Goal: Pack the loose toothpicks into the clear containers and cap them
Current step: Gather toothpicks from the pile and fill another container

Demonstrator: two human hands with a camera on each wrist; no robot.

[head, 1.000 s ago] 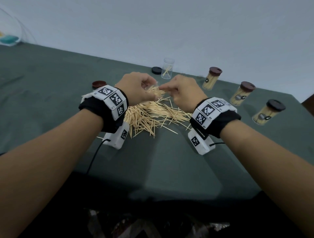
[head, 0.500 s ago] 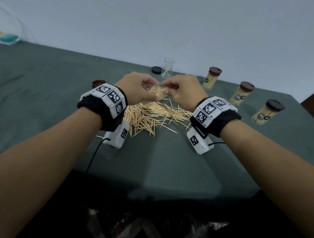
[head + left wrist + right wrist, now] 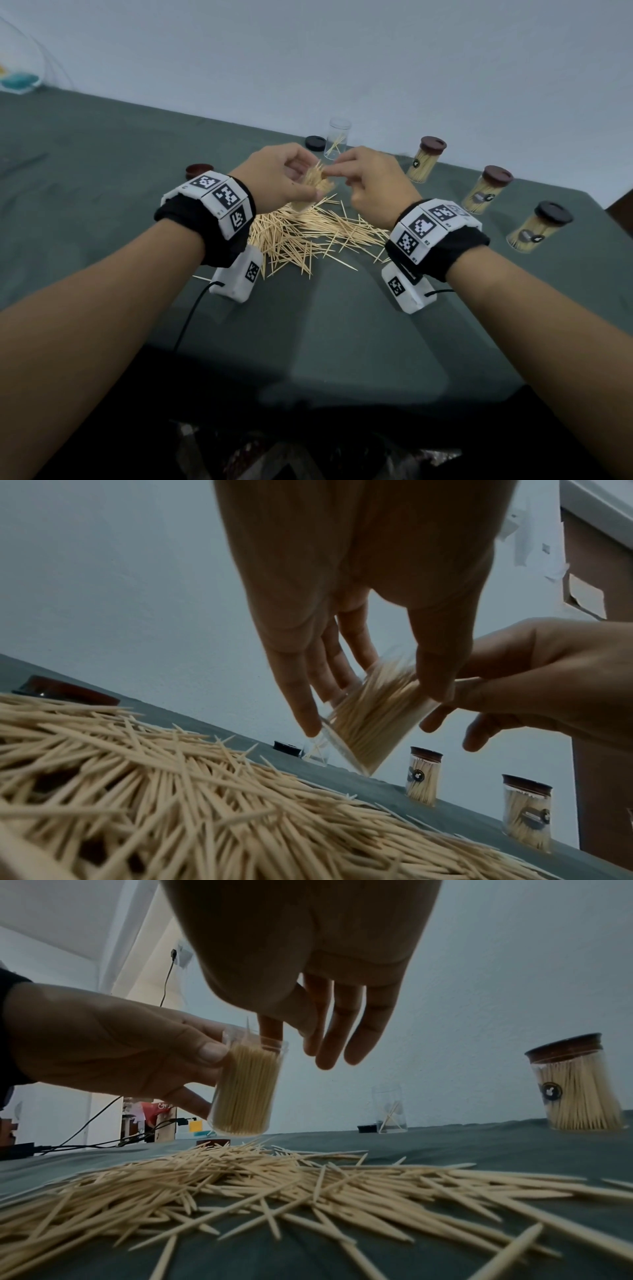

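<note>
left hand (image 3: pixel 277 178) grips container (image 3: pixel 245 1088) | above toothpick pile (image 3: pixel 308 236)

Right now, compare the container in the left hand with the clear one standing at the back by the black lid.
The held container is lifted off the table and tilted in the left hand; the back container stands upright on the cloth.
The held container is packed nearly full of toothpicks; the back container holds only a few, leaning loosely.
The right hand has its fingertips at the held container's mouth; nothing touches the back container.
Both are clear, cylindrical and uncapped.
</note>
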